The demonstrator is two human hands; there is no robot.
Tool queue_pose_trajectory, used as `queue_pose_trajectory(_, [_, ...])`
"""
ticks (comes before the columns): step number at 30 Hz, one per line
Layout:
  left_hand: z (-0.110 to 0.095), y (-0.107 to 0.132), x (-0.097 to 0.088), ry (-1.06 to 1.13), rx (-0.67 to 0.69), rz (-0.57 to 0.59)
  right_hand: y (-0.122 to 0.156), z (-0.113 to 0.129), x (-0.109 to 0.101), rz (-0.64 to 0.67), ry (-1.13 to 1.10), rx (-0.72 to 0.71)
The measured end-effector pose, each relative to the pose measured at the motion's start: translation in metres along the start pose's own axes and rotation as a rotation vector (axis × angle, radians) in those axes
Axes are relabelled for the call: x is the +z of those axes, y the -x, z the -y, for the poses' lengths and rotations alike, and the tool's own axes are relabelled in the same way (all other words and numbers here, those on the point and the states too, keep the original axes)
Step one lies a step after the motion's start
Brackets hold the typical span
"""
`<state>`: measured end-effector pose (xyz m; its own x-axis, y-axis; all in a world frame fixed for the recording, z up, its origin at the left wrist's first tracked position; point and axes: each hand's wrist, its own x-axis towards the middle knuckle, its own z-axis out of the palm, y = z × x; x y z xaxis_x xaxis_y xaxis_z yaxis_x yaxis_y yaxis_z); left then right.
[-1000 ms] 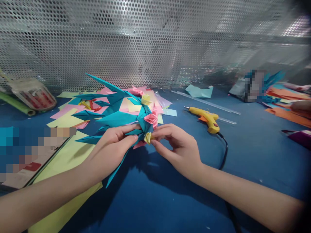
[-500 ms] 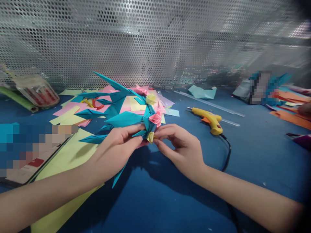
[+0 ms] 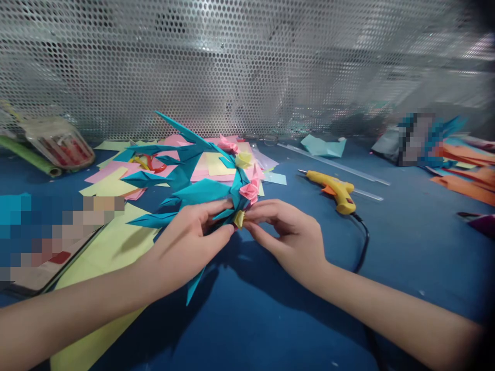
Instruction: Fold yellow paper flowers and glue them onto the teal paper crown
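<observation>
A blue folded-paper piece with long pointed tips is held above the table between my hands. Pink paper flowers and yellow paper flowers sit along its right side. My left hand is closed on the blue paper, thumb in front and fingers partly hidden behind it. My right hand pinches at the lowest small yellow flower, fingertips at its right edge. Whatever else lies between those fingertips is too small to make out.
A yellow glue gun with a black cord lies to the right, near clear glue sticks. Coloured paper sheets and scissors lie behind. At left are a phone, a plastic container and a green roll.
The blue paper piece and my left hand have shifted slightly to the right. My left thumb is closer to the lowest yellow flower. My right hand keeps its pinch there.
</observation>
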<state>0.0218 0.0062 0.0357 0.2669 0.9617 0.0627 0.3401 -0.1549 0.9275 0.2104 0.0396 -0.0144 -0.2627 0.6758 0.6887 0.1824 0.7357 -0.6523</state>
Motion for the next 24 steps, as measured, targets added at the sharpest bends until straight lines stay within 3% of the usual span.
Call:
queue_pose_trajectory(3, [0.0, 0.0, -0.001, -0.053, 0.08, 0.005, 0.0, 0.003, 0.0, 0.004, 0.095, -0.074])
queue_pose_trajectory(11, [-0.002, 0.002, 0.001, -0.089, 0.044, -0.045, 0.0, 0.009, 0.002, -0.006, 0.168, -0.126])
queue_pose_trajectory(20, [0.0, 0.005, 0.001, -0.434, -0.016, -0.168, 0.002, 0.011, 0.002, -0.018, 0.133, -0.051])
queue_pose_trajectory(24, [-0.003, 0.005, 0.002, -0.499, 0.035, -0.173, 0.004, 0.013, 0.003, -0.032, 0.1, -0.025])
